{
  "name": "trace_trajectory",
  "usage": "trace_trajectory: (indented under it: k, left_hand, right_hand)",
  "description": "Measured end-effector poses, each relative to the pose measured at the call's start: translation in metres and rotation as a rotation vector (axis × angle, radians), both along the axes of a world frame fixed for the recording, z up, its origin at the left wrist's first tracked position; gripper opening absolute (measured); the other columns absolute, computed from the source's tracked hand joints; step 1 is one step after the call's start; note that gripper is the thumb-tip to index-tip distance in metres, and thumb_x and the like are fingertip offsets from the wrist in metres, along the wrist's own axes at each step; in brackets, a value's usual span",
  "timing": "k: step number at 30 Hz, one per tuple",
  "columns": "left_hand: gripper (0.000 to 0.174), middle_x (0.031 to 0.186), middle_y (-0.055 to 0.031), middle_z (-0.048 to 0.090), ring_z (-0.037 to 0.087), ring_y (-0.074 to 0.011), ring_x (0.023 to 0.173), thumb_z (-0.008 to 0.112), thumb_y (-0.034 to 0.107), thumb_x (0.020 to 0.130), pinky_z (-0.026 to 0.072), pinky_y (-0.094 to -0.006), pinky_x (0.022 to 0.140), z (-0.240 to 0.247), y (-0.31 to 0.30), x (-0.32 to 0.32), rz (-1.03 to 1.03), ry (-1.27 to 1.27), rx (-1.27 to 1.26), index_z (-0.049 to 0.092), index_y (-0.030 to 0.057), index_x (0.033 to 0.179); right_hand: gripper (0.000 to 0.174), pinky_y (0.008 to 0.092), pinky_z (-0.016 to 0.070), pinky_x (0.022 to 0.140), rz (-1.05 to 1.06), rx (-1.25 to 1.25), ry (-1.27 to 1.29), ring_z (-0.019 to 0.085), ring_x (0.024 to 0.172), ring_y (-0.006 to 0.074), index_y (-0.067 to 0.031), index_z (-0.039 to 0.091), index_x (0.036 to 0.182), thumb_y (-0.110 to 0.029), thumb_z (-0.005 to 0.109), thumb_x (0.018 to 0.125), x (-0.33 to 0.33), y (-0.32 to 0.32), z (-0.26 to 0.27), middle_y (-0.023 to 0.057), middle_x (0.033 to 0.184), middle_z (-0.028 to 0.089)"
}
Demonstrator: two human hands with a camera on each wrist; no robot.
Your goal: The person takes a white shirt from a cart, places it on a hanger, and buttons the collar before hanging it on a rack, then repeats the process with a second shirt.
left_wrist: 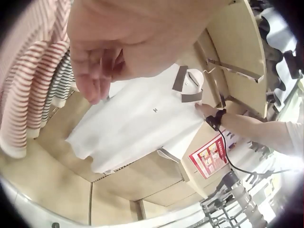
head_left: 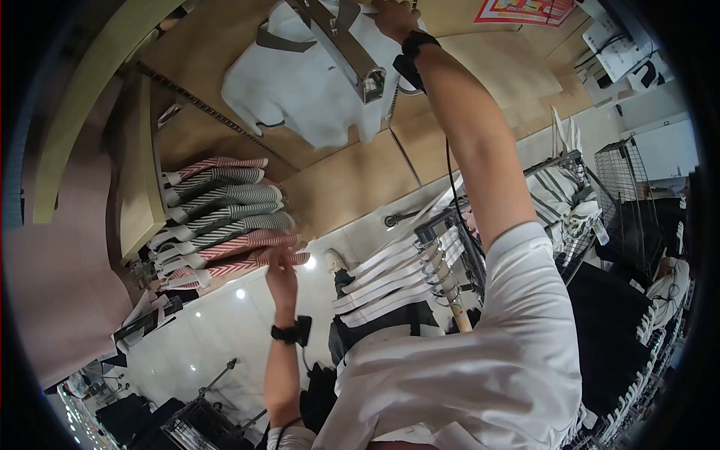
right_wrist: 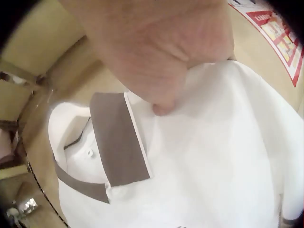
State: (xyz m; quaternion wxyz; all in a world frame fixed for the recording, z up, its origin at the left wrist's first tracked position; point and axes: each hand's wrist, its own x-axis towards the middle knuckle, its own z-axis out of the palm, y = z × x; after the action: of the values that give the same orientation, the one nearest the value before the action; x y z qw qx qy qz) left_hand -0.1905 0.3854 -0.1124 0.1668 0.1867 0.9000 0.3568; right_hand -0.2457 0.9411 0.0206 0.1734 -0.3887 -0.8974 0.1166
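A white polo shirt (left_wrist: pixel 137 118) with a grey-brown collar and a small dark chest mark hangs against the wooden wall panel. My right hand (head_left: pixel 395 20) grips it at the shoulder beside the collar (right_wrist: pixel 118 140). In the right wrist view the thumb lies on the white fabric, while the other fingers are hidden. Lower down, my left hand (head_left: pixel 282 283) has loosely bent fingers with nothing in them. It overlaps the lowest of several hanging striped tops (head_left: pixel 225 214), some red and some grey, in the head view.
A metal display bar (head_left: pixel 345 52) juts out in front of the white shirt. To the right stand a rack with white straps and hangers (head_left: pixel 442 277) and a wire basket (head_left: pixel 626 176). A red-bordered sign (left_wrist: pixel 210 156) is on the panel. Dark garments (head_left: pixel 607 337) hang at lower right.
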Motion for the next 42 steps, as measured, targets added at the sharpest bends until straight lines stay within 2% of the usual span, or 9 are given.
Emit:
trace_trajectory:
  k: [7, 12, 14, 22, 24, 25, 27, 37, 42]
  left_hand:
    - [0.02, 0.096, -0.0102, 0.069, 0.068, -0.0157, 0.071, 0.05, 0.01, 0.099, 0.0539, -0.0271, 0.056, -0.055, -0.091, 0.061, 0.097, -0.319, 0.099, 0.059, 0.0002, 0.115]
    - [0.022, 0.097, -0.0116, 0.069, 0.068, -0.0165, 0.071, 0.051, 0.011, 0.098, 0.0547, -0.0278, 0.056, -0.073, -0.125, 0.079, 0.192, -0.376, 0.073, 0.058, -0.0012, 0.115]
    - [0.023, 0.097, -0.0122, 0.069, 0.068, -0.017, 0.071, 0.051, 0.012, 0.098, 0.0547, -0.0286, 0.056, -0.079, -0.127, 0.085, 0.211, -0.399, 0.064, 0.058, -0.0014, 0.115]
    - [0.024, 0.095, -0.0127, 0.07, 0.069, -0.0191, 0.07, 0.053, 0.013, 0.096, 0.0541, -0.0282, 0.055, -0.083, -0.153, 0.119, 0.308, -0.471, 0.065, 0.058, -0.0008, 0.115]
    - [0.024, 0.094, -0.0127, 0.07, 0.069, -0.0195, 0.069, 0.054, 0.012, 0.095, 0.054, -0.0285, 0.054, -0.085, -0.171, 0.126, 0.334, -0.459, 0.054, 0.058, -0.0008, 0.115]
    - [0.024, 0.094, -0.0126, 0.07, 0.07, -0.0198, 0.068, 0.054, 0.012, 0.095, 0.054, -0.0288, 0.054, -0.086, -0.18, 0.131, 0.344, -0.456, 0.036, 0.058, -0.0008, 0.115]
    - [0.024, 0.093, -0.0127, 0.07, 0.07, -0.02, 0.067, 0.055, 0.012, 0.094, 0.0542, -0.0293, 0.053, -0.088, -0.194, 0.138, 0.369, -0.437, 0.004, 0.059, -0.0008, 0.114]
    - [0.024, 0.088, -0.0133, 0.071, 0.07, -0.0219, 0.067, 0.058, 0.014, 0.09, 0.0551, -0.0321, 0.056, -0.113, -0.209, 0.152, 0.341, -0.461, -0.019, 0.063, -0.0011, 0.108]
    - [0.028, 0.091, -0.0143, 0.07, 0.07, -0.0252, 0.074, 0.061, 0.02, 0.091, 0.0548, -0.0349, 0.065, -0.12, -0.187, 0.139, 0.156, -0.344, -0.015, 0.063, -0.0023, 0.107]
  right_hand:
    - [0.055, 0.0608, 0.026, 0.108, 0.009, 0.25, -0.132, 0.037, 0.131, 0.0391, 0.001, 0.043, 0.132, -0.021, 0.061, 0.084, -0.008, -0.046, 0.015, 0.0204, 0.135, 0.046]
    - [0.049, 0.0529, 0.0326, 0.108, 0.471, 0.366, 0.461, 0.046, 0.125, 0.0353, 0.003, 0.045, 0.13, -0.016, 0.059, 0.088, -0.036, -0.07, 0.016, 0.022, 0.129, 0.051]
    - [0.034, 0.0608, 0.0382, 0.094, 0.404, 0.421, 0.318, 0.054, 0.115, 0.0386, -0.027, 0.059, 0.125, -0.032, 0.055, 0.092, -0.077, -0.043, -0.028, 0.0062, 0.122, 0.063]
    - [0.042, 0.0567, 0.0405, 0.094, 0.291, 0.118, 0.283, 0.06, 0.111, 0.0295, -0.0265, 0.052, 0.13, -0.02, 0.051, 0.089, -0.085, -0.022, -0.046, 0.0022, 0.128, 0.058]
    - [0.047, 0.0378, 0.0518, 0.077, 0.394, 0.281, 0.731, 0.064, 0.08, 0.0261, -0.0086, 0.067, 0.108, -0.052, 0.061, 0.09, -0.134, 0.034, -0.098, 0.0109, 0.089, 0.069]
    - [0.043, 0.0351, 0.0498, 0.08, 0.15, 1.158, 0.317, 0.061, 0.085, 0.0233, -0.0063, 0.064, 0.111, -0.045, 0.061, 0.093, -0.165, 0.074, -0.137, 0.011, 0.095, 0.067]
    - [0.043, 0.035, 0.0474, 0.086, 0.342, 0.158, 0.644, 0.059, 0.095, 0.0231, -0.0035, 0.06, 0.115, -0.042, 0.058, 0.095, -0.203, 0.113, -0.164, 0.0125, 0.104, 0.066]
    - [0.046, 0.0437, 0.0424, 0.097, 0.077, 0.621, 0.621, 0.048, 0.116, 0.0488, 0.0027, 0.054, 0.121, -0.03, 0.063, 0.089, -0.082, 0.018, -0.114, 0.0322, 0.123, 0.053]
    - [0.063, 0.0427, 0.0459, 0.095, 0.244, -0.163, 0.33, 0.056, 0.109, 0.044, 0.0098, 0.049, 0.127, -0.036, 0.066, 0.087, 0.094, -0.085, -0.04, 0.035, 0.115, 0.057]
